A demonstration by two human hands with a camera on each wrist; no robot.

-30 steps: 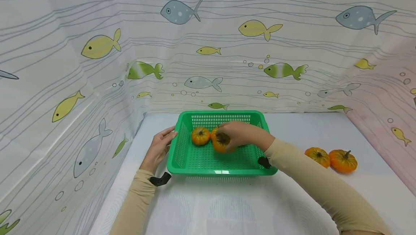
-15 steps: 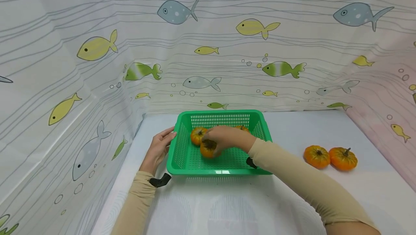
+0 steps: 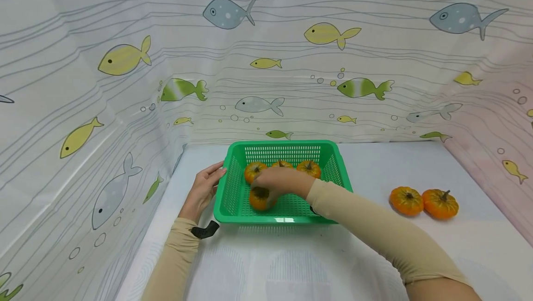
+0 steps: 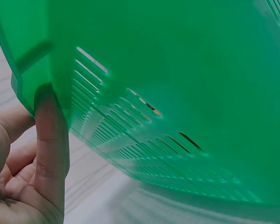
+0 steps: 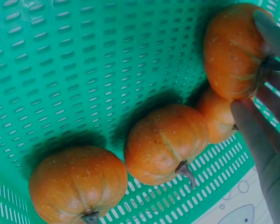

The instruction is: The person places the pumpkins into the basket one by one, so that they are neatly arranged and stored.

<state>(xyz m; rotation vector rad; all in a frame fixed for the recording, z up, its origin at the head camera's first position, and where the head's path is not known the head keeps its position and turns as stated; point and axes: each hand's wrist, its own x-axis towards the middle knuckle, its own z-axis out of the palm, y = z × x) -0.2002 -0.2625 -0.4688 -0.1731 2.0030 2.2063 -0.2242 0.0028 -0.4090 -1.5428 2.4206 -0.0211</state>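
A green plastic basket (image 3: 285, 220) stands on the table with several small orange pumpkins in it. At its left side my left hand (image 3: 204, 190) grips the rim; the left wrist view shows fingers (image 4: 50, 154) against the green wall. My right hand (image 3: 283, 181) reaches inside and holds a pumpkin (image 3: 259, 200) from above, near the left front of the basket. Behind that one, a row of pumpkins lies along the back: a left pumpkin (image 3: 254, 171), a middle pumpkin (image 3: 282, 164) partly hidden by my hand, and a right pumpkin (image 3: 309, 168).
Two more pumpkins rest side by side on the white table right of the basket, a left one (image 3: 406, 200) and a right one (image 3: 440, 204). A fish-patterned curtain (image 3: 266, 83) surrounds the table at the back and sides.
My right hand has carried its pumpkin left and toward the front of the basket, uncovering the pumpkins along the back. The left hand stays on the rim.
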